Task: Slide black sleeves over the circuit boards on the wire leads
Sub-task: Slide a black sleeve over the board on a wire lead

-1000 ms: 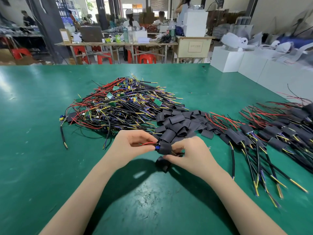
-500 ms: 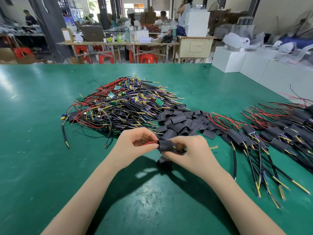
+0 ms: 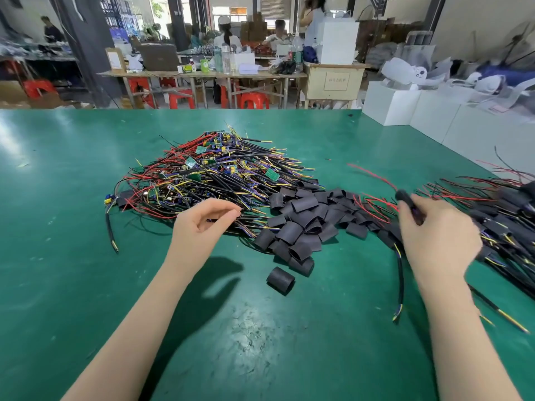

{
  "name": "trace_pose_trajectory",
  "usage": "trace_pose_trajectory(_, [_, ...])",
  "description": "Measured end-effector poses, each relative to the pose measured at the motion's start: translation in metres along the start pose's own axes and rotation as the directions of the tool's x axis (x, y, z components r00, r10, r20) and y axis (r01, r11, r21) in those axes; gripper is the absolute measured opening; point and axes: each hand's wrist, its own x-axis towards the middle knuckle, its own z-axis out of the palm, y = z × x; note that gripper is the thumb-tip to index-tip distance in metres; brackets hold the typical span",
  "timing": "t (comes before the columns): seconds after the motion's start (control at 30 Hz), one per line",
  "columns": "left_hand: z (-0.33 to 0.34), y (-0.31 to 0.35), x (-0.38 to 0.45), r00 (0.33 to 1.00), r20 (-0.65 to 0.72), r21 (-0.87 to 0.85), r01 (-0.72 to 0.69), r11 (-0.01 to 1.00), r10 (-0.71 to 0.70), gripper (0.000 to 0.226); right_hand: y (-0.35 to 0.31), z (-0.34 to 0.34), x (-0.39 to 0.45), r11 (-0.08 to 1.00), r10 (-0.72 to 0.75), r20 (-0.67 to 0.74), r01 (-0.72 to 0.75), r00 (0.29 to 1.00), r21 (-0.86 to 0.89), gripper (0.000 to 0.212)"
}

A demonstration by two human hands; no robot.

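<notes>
- Green desk [image 3: 72, 256]: broad bare working zone kept nearest the body, stock laid out in a band beyond it; likely so each lead can be assembled in front and passed sideways.
- Tangle of unsleeved wire leads [image 3: 202, 175]: heaped left of the sleeve pile, green circuit boards [image 3: 272, 175] showing bare among red, black and yellow wires; presumably the feed stock, set on the side of the left hand.
- Finished leads [image 3: 509, 227]: spread right of the sleeve pile, black sleeves already over the boards, wires roughly parallel; looks like the output heap.
- Sleeve pile [image 3: 301, 221]: loose black sleeves bunched between the two lead heaps, within reach of either hand; central spot suits picking one per lead.
- Right hand [image 3: 440, 235]: right of the sleeve pile, at the edge of the finished leads, fingers curled round a sleeved lead [image 3: 408, 205]; red wire trailing up and away, black wire hanging down toward the desk; judged to be the set-down of a completed piece. Motion blur, exact finger contact unclear.
- Left hand [image 3: 202, 224]: left of the sleeve pile, over the near fringe of the tangle, fingers loosely curled, thumb and forefinger close together, nothing seen between them; probably reaching for the next lead.
- Single stray sleeve [image 3: 280, 280]: lying alone just on the body side of the sleeve pile, open end visible; handy for the next board.
</notes>
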Motion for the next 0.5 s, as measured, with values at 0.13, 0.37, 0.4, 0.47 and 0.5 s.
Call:
trace_pose_trajectory(0.13, [-0.005, -0.005, 0.002, 0.998, -0.055, 0.01, 0.033, 0.999, -0.032, 0.01, 0.019, 0.002, 0.005, 0.978, 0.18, 0.3, -0.138, 0.937, -0.155, 0.019])
trace_pose_trajectory(0.37, [-0.015, -0.016, 0.006, 0.963, -0.271, 0.26, 0.058, 0.964, 0.015, 0.013, 0.002, 0.005, -0.001, 0.993, 0.002, 0.126, -0.016, 0.992, 0.115, 0.017])
trace_pose_trajectory(0.4, [-0.017, -0.018, 0.006, 0.94, -0.339, 0.317, 0.09, 0.944, 0.024, 0.016, -0.006, 0.005, -0.005, 0.984, -0.055, 0.129, 0.032, 0.99, 0.174, 0.016])
trace_pose_trajectory(0.47, [-0.022, -0.024, 0.007, 0.898, -0.439, 0.396, 0.177, 0.901, 0.016, 0.022, -0.024, 0.007, -0.016, 0.948, -0.198, 0.185, 0.141, 0.963, 0.284, 0.014])
trace_pose_trajectory(0.5, [-0.025, -0.028, 0.008, 0.887, -0.462, 0.42, 0.226, 0.879, -0.007, 0.026, -0.034, 0.008, -0.023, 0.922, -0.273, 0.223, 0.188, 0.936, 0.338, 0.013])
